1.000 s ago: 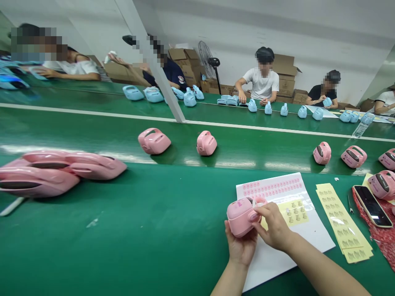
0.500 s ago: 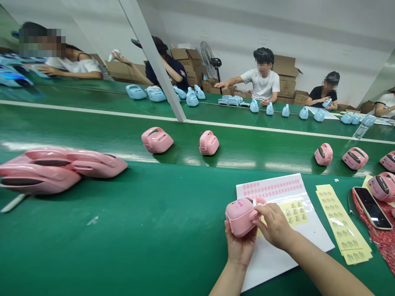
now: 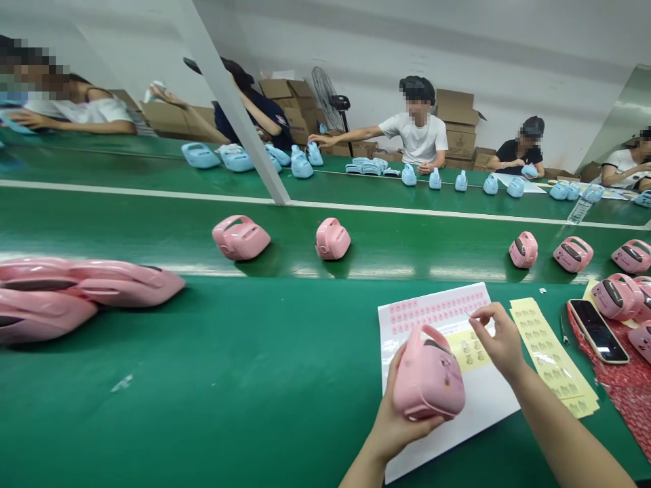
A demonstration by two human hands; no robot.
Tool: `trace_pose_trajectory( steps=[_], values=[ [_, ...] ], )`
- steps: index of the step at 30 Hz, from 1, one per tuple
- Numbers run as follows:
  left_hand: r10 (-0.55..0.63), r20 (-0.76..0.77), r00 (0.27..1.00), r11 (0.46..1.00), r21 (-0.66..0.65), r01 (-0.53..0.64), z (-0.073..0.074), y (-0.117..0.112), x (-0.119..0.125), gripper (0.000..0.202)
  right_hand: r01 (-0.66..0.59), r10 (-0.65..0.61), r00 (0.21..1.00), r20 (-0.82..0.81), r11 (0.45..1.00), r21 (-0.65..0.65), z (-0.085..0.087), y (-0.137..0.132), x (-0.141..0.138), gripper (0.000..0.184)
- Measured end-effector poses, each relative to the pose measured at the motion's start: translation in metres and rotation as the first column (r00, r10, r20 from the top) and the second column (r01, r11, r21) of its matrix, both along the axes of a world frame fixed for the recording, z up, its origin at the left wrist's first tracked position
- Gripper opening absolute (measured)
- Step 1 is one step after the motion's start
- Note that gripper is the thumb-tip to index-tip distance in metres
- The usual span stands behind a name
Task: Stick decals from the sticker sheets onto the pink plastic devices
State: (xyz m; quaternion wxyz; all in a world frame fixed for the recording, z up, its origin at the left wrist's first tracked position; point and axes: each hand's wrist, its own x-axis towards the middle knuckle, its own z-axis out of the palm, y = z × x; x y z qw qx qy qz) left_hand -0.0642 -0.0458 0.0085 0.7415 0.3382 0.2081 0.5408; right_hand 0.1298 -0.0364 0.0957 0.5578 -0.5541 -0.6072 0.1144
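My left hand is wrapped round a glossy pink plastic case with a loop handle. The case is tilted, its printed face with a dark window turned to the right. To the right of it, my right hand is apart from the case, thumb and forefinger pinched together. A tiny thin thing shows at those fingertips, too small to name. Beneath both hands lies a white sheet with rows of small pink stickers and a yellow label piece.
Yellow label strips, a phone and red bubble wrap lie at right. Pink cases pile up at left; others stand along the green belt. Co-workers sit opposite with blue cases, behind a slanted post.
My right hand has left the pink case and moved right and up, over the sheet. My left hand has turned the case and brought it nearer. The view has shifted slightly right.
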Motion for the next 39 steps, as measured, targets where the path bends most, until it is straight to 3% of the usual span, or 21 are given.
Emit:
trace_pose_trajectory(
  steps=[3,7,10,16,22,30,36,39],
  values=[
    [0.019,-0.303,0.953,0.960,0.272,0.067,0.016,0.004,-0.005,0.091,-0.185,0.170,0.982,-0.080,0.954,-0.238,0.017,-0.004,0.007,0.015],
    [0.005,-0.422,0.907,0.919,0.359,0.162,0.023,0.016,-0.013,0.075,-0.502,0.471,0.860,-0.194,0.717,-0.483,0.030,-0.012,0.000,0.015],
    [0.028,-0.457,0.889,0.916,0.368,0.160,0.018,0.019,-0.016,0.073,-0.545,0.523,0.825,-0.214,0.636,-0.546,0.033,-0.012,-0.009,0.010],
    [0.111,-0.542,0.833,0.872,0.456,0.180,0.009,0.018,-0.018,0.072,-0.469,0.499,0.846,-0.191,0.523,-0.712,0.033,-0.004,-0.024,0.011],
    [0.245,-0.569,0.785,0.754,0.621,0.215,0.007,0.018,-0.017,0.075,-0.421,0.506,0.857,-0.098,0.576,-0.701,0.034,-0.004,-0.028,0.013],
    [0.275,-0.588,0.761,0.722,0.649,0.240,0.004,0.017,-0.017,0.080,-0.299,0.415,0.910,0.010,0.672,-0.677,0.029,-0.009,-0.033,0.015],
    [0.381,-0.686,0.620,0.589,0.697,0.409,0.008,0.015,-0.019,0.088,-0.252,0.421,0.899,0.118,0.719,-0.648,0.031,-0.016,-0.036,0.017],
    [0.430,-0.699,0.571,0.563,0.702,0.436,0.009,0.016,-0.020,0.090,-0.223,0.403,0.902,0.157,0.745,-0.628,0.029,-0.018,-0.038,0.010]
  ],
)
